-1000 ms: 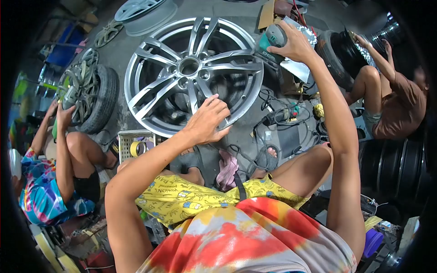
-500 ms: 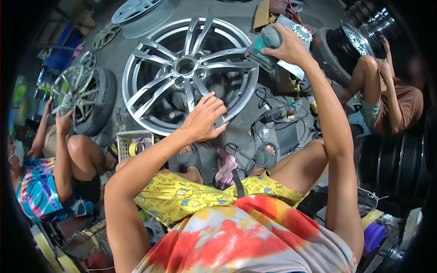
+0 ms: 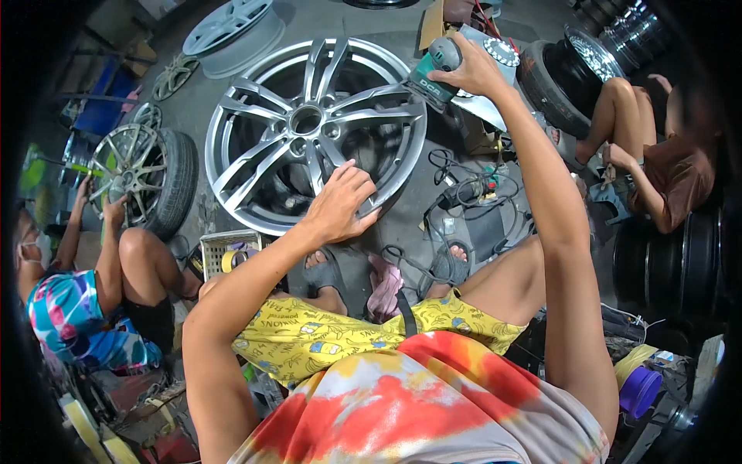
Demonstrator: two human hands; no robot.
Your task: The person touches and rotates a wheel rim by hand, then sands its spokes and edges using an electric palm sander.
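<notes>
A silver alloy wheel rim with paired spokes lies face up in front of me. My left hand grips its near edge, fingers over the inner side and thumb toward the outside. My right hand is wrapped around a green and grey power sander marked DCA. The sander is at the rim's upper right edge; its pad is partly hidden, so I cannot tell whether it touches the metal.
Tangled cables lie on the floor at the right. A crate with tape stands near my left foot. At the left, one person works on a wheel with a tyre; another person sits at the right beside stacked black rims.
The sander and my right hand appear slightly further left and up. The rim also sits a little further left in view. The person at the right has lowered a hand.
</notes>
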